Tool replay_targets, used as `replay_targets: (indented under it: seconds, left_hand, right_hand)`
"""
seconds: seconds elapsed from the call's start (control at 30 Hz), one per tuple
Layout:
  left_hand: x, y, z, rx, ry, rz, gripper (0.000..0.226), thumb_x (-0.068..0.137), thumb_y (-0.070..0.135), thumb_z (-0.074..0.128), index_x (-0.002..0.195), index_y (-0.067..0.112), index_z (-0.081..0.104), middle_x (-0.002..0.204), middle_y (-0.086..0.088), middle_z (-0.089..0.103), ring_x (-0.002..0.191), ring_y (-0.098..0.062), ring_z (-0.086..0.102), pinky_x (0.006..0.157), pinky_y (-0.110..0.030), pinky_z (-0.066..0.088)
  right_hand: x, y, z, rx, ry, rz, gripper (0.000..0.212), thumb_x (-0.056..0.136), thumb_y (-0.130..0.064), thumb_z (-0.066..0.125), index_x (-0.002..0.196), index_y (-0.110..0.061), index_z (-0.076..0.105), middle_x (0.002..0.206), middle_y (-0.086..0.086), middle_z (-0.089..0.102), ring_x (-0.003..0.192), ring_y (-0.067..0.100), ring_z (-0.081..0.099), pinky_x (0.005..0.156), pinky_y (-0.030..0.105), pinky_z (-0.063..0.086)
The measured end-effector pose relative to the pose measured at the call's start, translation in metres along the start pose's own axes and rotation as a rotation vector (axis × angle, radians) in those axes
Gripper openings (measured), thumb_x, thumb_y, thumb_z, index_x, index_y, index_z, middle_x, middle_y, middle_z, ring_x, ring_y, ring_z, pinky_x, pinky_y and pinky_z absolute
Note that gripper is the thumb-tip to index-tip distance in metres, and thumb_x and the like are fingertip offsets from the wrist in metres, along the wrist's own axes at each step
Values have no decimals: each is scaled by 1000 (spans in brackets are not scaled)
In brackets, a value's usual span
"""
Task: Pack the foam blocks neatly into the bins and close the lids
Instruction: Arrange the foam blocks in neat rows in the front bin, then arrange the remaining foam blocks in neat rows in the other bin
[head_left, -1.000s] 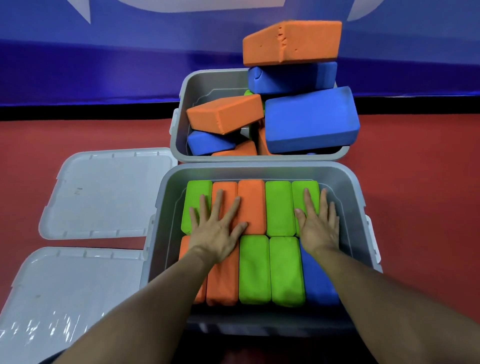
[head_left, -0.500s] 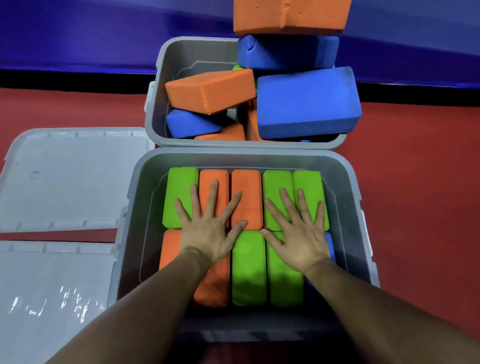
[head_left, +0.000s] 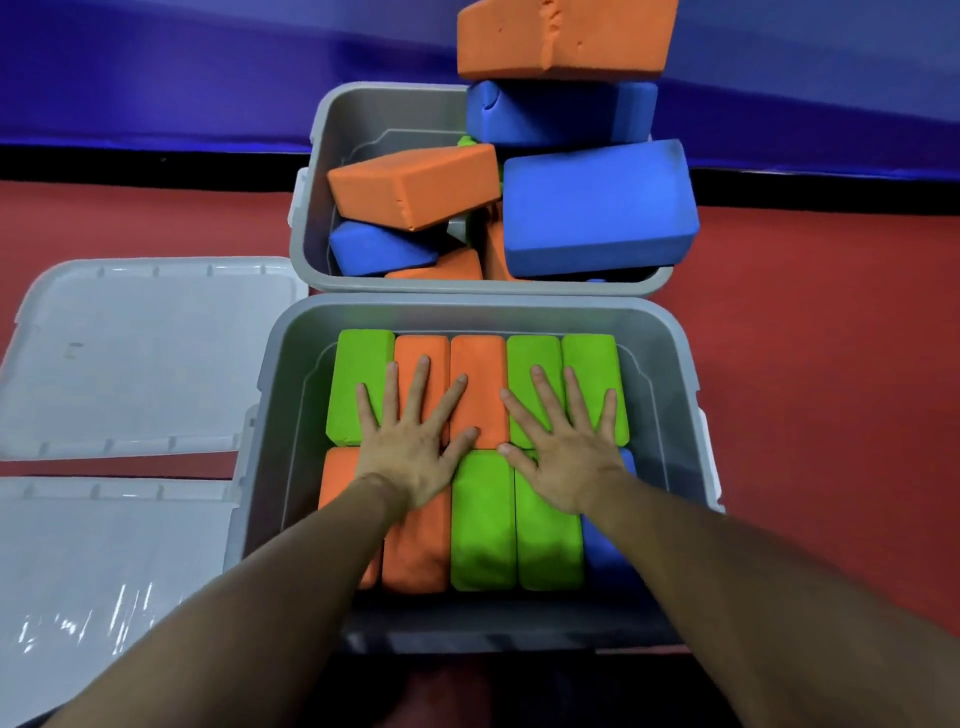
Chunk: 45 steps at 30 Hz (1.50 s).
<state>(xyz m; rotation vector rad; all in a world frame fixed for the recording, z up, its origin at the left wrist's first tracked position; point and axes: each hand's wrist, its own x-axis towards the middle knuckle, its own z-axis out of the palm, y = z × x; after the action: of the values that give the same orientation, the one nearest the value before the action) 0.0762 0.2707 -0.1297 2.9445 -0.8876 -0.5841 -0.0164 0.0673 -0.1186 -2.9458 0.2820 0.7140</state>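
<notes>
Both hands lie flat with fingers spread, gripping nothing: left hand unmoved, right hand shifted inward from the right edge. They press the blocks level in the near bin. This layer seems settled; the far bin remains jumbled, lids off.

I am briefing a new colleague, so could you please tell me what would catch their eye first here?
Both hands, left hand and right hand, press flat on tidy green and orange blocks in the near bin. Behind it, the far bin overflows with jumbled blocks, an orange block topping the pile.
</notes>
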Motion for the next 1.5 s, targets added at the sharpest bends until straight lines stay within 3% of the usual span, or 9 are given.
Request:
replay_targets:
  seconds: [0.17,0.3,0.67,0.8,0.9,0.97,1.13,1.3,1.5]
  left_hand:
    - [-26,-44,-24,-218,255,-345,72,99,64,25,162,27,22,169,-16,12,156,-37,4,124,-55,-1]
    - [-65,-81,-19,-484,206,-807,76,100,55,46,146,-4,35,148,-34,42,138,-49,39,114,-57,30]
    - [-94,-37,-27,-644,-48,-469,54,103,52,43,134,8,50,130,-27,54,126,-42,52,107,-42,37]
    - [-76,33,-22,-841,-253,-206,44,105,44,40,140,22,55,125,-12,43,119,-26,48,106,-25,29]
    - [-54,82,-32,-1174,-357,-112,46,91,19,58,134,4,63,121,-12,55,106,-12,53,94,-23,43]
    - [-44,104,-39,-1299,-431,-77,51,94,6,56,145,7,52,137,-3,57,123,-9,51,93,-11,43]
    - [-21,125,-39,-1675,-443,-356,54,101,-2,39,149,23,41,143,-5,59,120,-16,51,100,-31,38]
    - [26,132,-36,-2081,-301,-544,10,99,25,49,96,23,58,101,1,60,91,-15,57,88,-34,42]
    - [85,120,-56,-2295,-160,-553,9,98,34,52,99,26,53,98,-2,61,88,-19,57,85,-40,46]
  right_hand:
    - [-18,45,-29,-36,-113,-230,70,95,-76,17,149,-55,-22,157,-12,-40,150,23,-28,122,59,-6]
    - [-29,52,-37,94,-67,-12,69,96,-73,21,152,-55,-16,160,-11,-35,152,26,-23,121,58,-9]
    - [-15,-34,-86,65,100,-445,60,103,-59,31,159,-45,11,169,-10,-8,156,19,-7,125,47,-4]
    - [-18,-19,-77,101,-6,-380,60,102,-60,33,157,-49,11,169,-6,-11,155,20,-12,124,42,-8]
    - [-25,6,-69,180,-63,-254,61,97,-68,38,154,-52,23,167,-8,-20,154,17,-18,124,42,-10]
    - [-33,36,-60,160,-101,-153,64,90,-76,41,148,-50,38,165,-10,-25,153,16,-22,124,47,-10]
    - [-51,101,-45,177,-106,-33,46,84,-69,58,125,-49,51,160,-17,-33,153,21,-21,122,54,-11]
    - [-58,130,-40,352,-1,191,45,96,-44,59,137,-54,44,163,-8,-30,154,24,-19,122,56,-10]
    - [-81,184,-20,342,169,558,56,100,-34,53,147,-55,32,168,-7,-13,155,23,-5,122,56,-2]
